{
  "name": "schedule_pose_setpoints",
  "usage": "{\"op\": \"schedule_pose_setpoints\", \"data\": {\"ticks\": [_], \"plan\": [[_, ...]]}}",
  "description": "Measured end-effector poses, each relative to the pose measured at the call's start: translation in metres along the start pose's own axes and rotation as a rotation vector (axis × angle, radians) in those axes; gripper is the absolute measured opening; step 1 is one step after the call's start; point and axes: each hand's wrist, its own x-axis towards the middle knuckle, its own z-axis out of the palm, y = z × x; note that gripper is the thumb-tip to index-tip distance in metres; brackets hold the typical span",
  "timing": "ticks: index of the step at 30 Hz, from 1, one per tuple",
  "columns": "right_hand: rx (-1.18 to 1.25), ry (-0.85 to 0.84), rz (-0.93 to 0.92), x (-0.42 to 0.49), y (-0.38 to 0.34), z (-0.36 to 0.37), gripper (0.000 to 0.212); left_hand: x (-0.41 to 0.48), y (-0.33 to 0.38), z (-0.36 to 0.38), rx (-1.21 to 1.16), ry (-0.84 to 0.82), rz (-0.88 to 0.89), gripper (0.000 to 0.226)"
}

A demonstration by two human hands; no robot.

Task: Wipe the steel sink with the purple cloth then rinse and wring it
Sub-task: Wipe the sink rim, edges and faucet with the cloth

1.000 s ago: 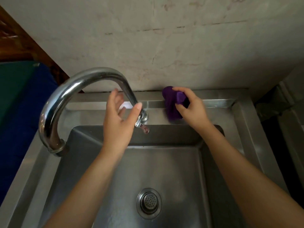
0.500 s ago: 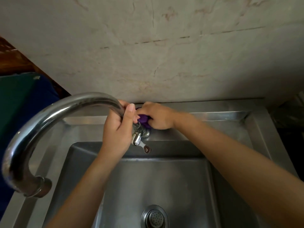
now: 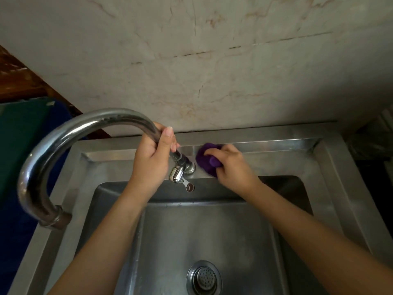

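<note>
The steel sink (image 3: 331, 188) fills the lower view, with a strainer drain (image 3: 203, 277) in its basin. A curved steel tap (image 3: 63, 141) arches from the back ledge out to the left. My left hand (image 3: 152, 162) is wrapped around the tap's neck just above its base and lever (image 3: 182, 177). My right hand (image 3: 231, 167) presses the bunched purple cloth (image 3: 204, 158) onto the back ledge, just right of the tap base. No water is running.
A stained marble wall (image 3: 212, 71) rises straight behind the sink. A blue and green surface (image 3: 19, 156) lies to the left, past the tap's spout end (image 3: 57, 220). Dark clutter sits beyond the sink's right rim.
My right hand slid the cloth left against the tap base, then back right along the ledge. My left hand closed around the tap neck. The view shifted.
</note>
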Motion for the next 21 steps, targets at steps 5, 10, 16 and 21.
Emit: {"op": "schedule_pose_setpoints", "data": {"ticks": [5,10,16,21], "plan": [[-0.011,0.191,0.172,-0.032,0.029,-0.001,0.046,-0.007,0.001,0.002,0.041,0.02,-0.007,0.019],[-0.001,0.471,0.277,-0.034,0.004,0.01,0.042,-0.011,0.004,0.007,0.065,0.038,-0.023,0.022],[-0.172,0.172,-0.007,-0.009,-0.02,0.044,0.048,-0.009,0.006,0.009,0.054,0.043,-0.046,0.023],[-0.324,0.185,-0.016,-0.019,0.009,0.029,0.043,-0.011,0.005,0.007,0.066,0.013,-0.047,0.022]]}}
